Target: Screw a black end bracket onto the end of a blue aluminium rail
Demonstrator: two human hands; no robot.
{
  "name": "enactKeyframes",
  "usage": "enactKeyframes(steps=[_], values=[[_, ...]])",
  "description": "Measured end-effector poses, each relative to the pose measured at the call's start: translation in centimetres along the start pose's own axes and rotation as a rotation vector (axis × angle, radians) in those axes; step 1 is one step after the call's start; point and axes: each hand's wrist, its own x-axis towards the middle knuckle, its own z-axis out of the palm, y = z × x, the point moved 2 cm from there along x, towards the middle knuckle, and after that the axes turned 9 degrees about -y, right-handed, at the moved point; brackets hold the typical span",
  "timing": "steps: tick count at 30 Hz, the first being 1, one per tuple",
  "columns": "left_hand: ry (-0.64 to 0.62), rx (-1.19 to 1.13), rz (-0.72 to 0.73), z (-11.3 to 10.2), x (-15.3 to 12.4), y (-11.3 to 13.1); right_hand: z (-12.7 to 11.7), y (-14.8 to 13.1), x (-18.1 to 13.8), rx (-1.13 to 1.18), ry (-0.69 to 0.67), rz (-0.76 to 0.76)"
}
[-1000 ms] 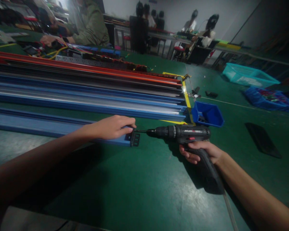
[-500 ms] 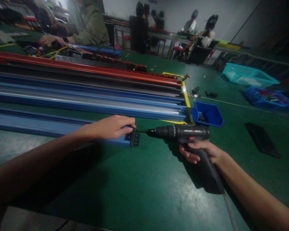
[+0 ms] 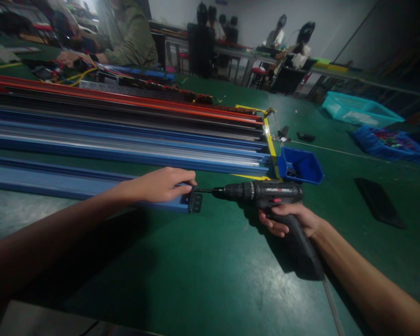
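A long blue rail [image 3: 56,184] lies across the green table [image 3: 203,270], with a black end bracket [image 3: 196,202] at its right end. My left hand [image 3: 161,185] rests on the rail's end, fingers closed and pinching at the bracket's top. My right hand [image 3: 289,219] is wrapped round the grip of a black cordless drill [image 3: 266,193]. The drill lies level, its bit pointing left and touching the bracket.
A stack of blue, black and orange rails [image 3: 126,135] fills the table behind. A small blue bin [image 3: 300,166] stands just behind the drill, a black flat pad [image 3: 380,203] to the right, teal and blue trays [image 3: 360,111] beyond. Other people sit at the far tables.
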Motion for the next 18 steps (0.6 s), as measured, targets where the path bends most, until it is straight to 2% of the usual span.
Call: enactKeyframes(steps=[18], values=[[0.01, 0.028, 0.007, 0.0, -0.13, 0.15, -0.03, -0.07, -0.03, 0.006, 0.026, 0.007]])
